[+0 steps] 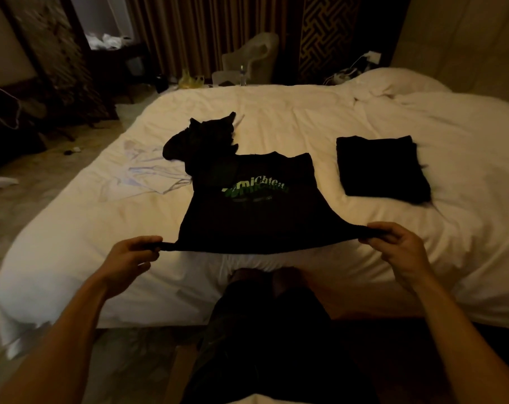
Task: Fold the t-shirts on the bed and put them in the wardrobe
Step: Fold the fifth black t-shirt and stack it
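A black t-shirt with a green and white print (256,211) lies spread on the white bed (305,118), its near edge stretched taut and lifted above the sheet. My left hand (133,255) pinches the near left corner. My right hand (399,246) grips the near right corner. To the right lies a folded black t-shirt (381,167), flat on the bed. Behind the printed shirt sits a crumpled black garment (203,138). A white t-shirt (148,170) lies loose on the sheet to the left.
A pillow (399,80) is at the bed's far right corner. Past the far edge stand a pale chair (253,56) and striped curtains (203,30). Scattered items lie on the floor at left (2,185). No wardrobe is in view.
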`<state>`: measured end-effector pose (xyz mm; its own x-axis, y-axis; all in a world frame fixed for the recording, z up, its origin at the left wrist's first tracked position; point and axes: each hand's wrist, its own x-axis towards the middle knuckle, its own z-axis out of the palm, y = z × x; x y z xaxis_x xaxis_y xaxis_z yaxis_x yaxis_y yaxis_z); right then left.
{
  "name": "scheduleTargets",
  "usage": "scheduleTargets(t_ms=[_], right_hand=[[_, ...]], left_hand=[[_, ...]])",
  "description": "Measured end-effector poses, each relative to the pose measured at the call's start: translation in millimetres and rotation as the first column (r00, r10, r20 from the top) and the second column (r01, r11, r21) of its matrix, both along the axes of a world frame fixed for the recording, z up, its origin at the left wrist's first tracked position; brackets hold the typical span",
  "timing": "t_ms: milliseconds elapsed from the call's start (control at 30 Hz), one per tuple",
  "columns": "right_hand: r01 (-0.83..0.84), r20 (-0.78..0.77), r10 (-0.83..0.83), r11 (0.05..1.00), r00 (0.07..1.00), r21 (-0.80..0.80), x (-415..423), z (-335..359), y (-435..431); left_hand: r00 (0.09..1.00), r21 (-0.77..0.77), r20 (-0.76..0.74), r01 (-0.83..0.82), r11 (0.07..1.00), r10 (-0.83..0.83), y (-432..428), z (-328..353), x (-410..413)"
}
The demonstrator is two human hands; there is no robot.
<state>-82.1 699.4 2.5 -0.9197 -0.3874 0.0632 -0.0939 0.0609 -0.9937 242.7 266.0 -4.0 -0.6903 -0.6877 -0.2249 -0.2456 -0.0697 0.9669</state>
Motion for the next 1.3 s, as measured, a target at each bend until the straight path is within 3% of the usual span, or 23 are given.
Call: scheduleTargets(t_ms=[233, 500, 833, 1167, 1300], right_hand=[[0.085, -0.132, -0.084, 0.996, 0.988, 0.004, -33.7, 17.1, -31.3], [0.151, -0.347, -0.071, 0.967, 0.935, 0.207, -107.8, 19.4, -66.0], [0.201, -0.358, -0.08, 0.928, 0.93, 0.314, -201.8, 20.5, -150.8], [0.207, -0.327, -0.068, 0.888, 0.943, 0.411, -306.2, -12.1, -250.5], [0.25, -0.347, -0.095, 0.864, 0.933, 0.436, -343.1, -32.3, -289.8]], left_hand=[[0.988, -0.175, -0.055, -0.15, 0.973, 0.143, -19.9, 18.1, -43.4], [0.986, -0.488, -0.046, -0.161, 0.858, 0.158, -57.7, 34.7, -104.2], [0.972, -0.541, -0.003, -0.198, 0.817, 0.233, -125.6, 24.7, -214.1], [0.972, -0.503, 0.086, -0.149, 0.852, 0.22, -224.1, -19.9, -318.9], [0.967, -0.584, 0.124, -0.111, 0.804, 0.223, -254.0, -37.7, -359.9]])
